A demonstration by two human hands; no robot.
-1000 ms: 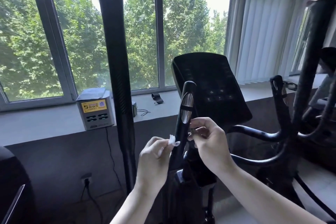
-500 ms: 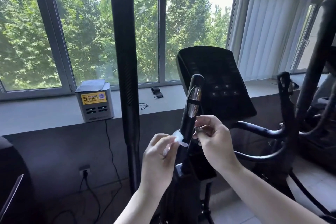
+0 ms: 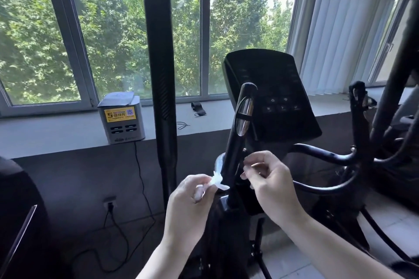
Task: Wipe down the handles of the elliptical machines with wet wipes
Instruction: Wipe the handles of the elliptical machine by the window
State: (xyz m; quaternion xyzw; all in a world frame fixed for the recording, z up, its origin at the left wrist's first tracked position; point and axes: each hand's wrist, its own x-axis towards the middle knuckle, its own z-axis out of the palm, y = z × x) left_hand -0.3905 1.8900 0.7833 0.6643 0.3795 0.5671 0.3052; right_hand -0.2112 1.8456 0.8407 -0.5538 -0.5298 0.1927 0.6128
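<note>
STEP: handle wiping | WIPE: wet wipe (image 3: 216,179) is looped behind the handle (image 3: 235,154) for full wrap contact | HANDS: left hand (image 3: 192,201) is pinched on one wipe end; right hand (image 3: 269,179) is curled at the handle's far side, grip on the other end cannot be told

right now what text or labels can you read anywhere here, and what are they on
"5": large digit on the yellow label of the grey charging box on the windowsill.
Characters beside it and the QR code: too blurred to read.
Console: arrow symbols only, no readable words.
</note>
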